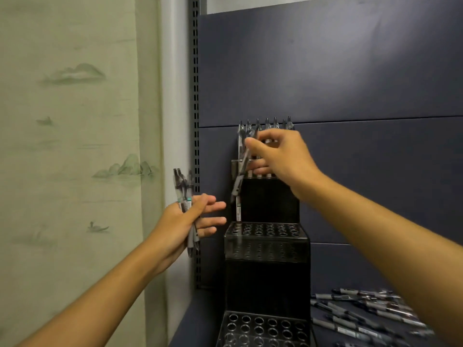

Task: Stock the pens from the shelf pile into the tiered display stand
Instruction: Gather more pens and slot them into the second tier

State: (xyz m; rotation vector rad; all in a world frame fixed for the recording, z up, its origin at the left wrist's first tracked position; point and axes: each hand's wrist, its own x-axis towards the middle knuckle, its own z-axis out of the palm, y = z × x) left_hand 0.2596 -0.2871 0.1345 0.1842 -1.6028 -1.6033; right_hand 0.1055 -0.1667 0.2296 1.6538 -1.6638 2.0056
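A black tiered display stand [266, 249] with rows of round holes stands on the shelf against the dark blue back panel. Several pens [267, 125] stand upright in its top tier. My right hand [278, 154] is in front of that top tier and pinches one grey pen [241, 171], which hangs tilted with its tip over the left end of the middle tier. One pen [238, 209] stands in the middle tier's left corner. My left hand [186, 221], left of the stand, holds a small bunch of pens [184, 194]. The pile of pens [363, 314] lies at the lower right.
A slotted metal shelf upright [196, 121] runs vertically just left of the stand. A pale green wall with painted landscape [75, 121] fills the left. The lowest tier [263, 329] at the bottom shows open holes.
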